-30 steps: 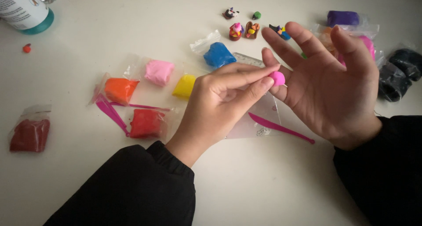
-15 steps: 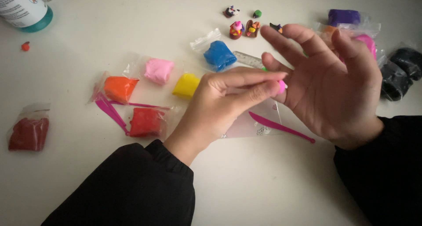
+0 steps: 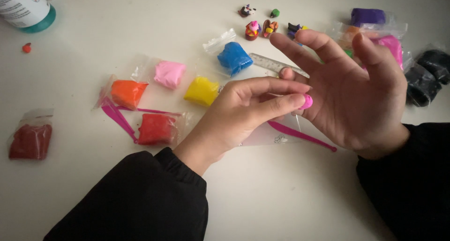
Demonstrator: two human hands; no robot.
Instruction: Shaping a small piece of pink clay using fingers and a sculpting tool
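Observation:
A small pink clay ball [image 3: 306,101] is pressed between my left hand's [image 3: 248,110] fingertips and the palm of my right hand [image 3: 356,91]. My right hand is held flat with fingers spread, palm facing left. My left hand's fingers are stretched out and together against the ball. Both sleeves are black. Under the hands lie a pink plastic modelling tool [image 3: 300,134] and an empty clear bag [image 3: 269,137] on the white table [image 3: 281,199].
Bagged clay lumps lie about: blue [image 3: 234,57], yellow [image 3: 201,91], pink [image 3: 168,74], orange [image 3: 127,93], red [image 3: 156,128], dark red [image 3: 30,140], purple [image 3: 368,16], black [image 3: 429,74]. Small clay figures [image 3: 260,28] and a clear ruler [image 3: 274,63] sit behind. A bottle [image 3: 28,9] stands far left.
My left hand's fingers have slid back and forth across the right palm, rolling the pink ball, which now sits a little lower near the thumb base.

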